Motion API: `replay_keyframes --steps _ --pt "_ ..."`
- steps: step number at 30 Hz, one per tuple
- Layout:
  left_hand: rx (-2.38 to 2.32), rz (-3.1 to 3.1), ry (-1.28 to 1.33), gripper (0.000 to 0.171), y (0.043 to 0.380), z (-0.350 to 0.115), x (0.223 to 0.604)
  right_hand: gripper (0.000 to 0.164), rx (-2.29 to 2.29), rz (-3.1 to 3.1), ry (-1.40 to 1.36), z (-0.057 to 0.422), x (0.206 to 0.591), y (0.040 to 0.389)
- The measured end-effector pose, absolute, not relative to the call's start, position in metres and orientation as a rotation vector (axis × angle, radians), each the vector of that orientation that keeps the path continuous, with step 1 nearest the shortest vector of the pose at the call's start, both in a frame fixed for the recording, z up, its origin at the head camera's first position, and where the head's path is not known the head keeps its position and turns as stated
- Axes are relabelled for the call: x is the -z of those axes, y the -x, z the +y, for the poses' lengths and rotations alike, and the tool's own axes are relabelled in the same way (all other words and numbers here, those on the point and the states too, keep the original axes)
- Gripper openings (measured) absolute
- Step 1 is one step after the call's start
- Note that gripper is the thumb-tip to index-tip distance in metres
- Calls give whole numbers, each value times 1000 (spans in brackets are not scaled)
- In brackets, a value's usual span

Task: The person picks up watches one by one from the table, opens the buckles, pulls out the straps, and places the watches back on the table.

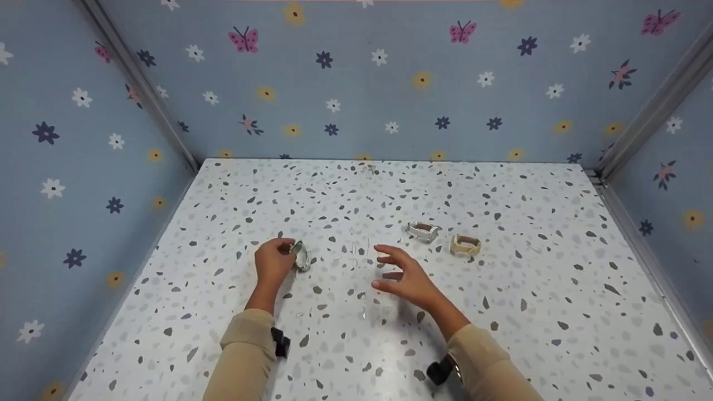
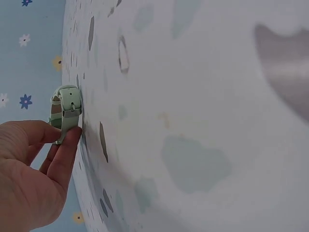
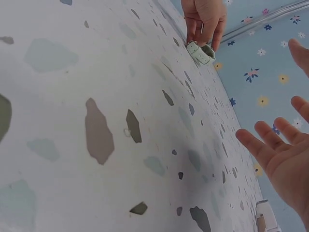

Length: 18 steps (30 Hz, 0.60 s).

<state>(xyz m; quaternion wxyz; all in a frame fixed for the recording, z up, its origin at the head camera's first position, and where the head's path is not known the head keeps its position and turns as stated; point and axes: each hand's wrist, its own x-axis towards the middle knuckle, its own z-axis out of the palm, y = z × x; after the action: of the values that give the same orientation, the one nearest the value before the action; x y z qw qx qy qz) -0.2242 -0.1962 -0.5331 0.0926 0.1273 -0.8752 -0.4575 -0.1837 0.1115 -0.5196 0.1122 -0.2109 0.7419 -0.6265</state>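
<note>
A pale green wristwatch (image 1: 302, 257) with a buckled strap is pinched between the thumb and fingers of my left hand (image 1: 274, 260), low over the speckled table on the left. In the left wrist view the buckle of the watch (image 2: 72, 104) faces the camera. My right hand (image 1: 405, 278) hovers over the middle of the table, fingers spread and holding nothing. Beyond it lie a white watch (image 1: 423, 230) and a cream-yellow watch (image 1: 465, 244), each with its strap closed in a loop.
The white speckled table (image 1: 535, 312) has blue flower-patterned walls (image 1: 384, 78) at the back and both sides. Metal posts (image 1: 139, 83) stand at the corners. Black wrist cameras (image 1: 441, 370) sit by both cuffs.
</note>
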Motion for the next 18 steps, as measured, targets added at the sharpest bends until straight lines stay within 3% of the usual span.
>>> replay_keyframes --steps 18 --pt "1493 -2606 -284 24 213 -167 519 58 2094 2049 397 109 515 182"
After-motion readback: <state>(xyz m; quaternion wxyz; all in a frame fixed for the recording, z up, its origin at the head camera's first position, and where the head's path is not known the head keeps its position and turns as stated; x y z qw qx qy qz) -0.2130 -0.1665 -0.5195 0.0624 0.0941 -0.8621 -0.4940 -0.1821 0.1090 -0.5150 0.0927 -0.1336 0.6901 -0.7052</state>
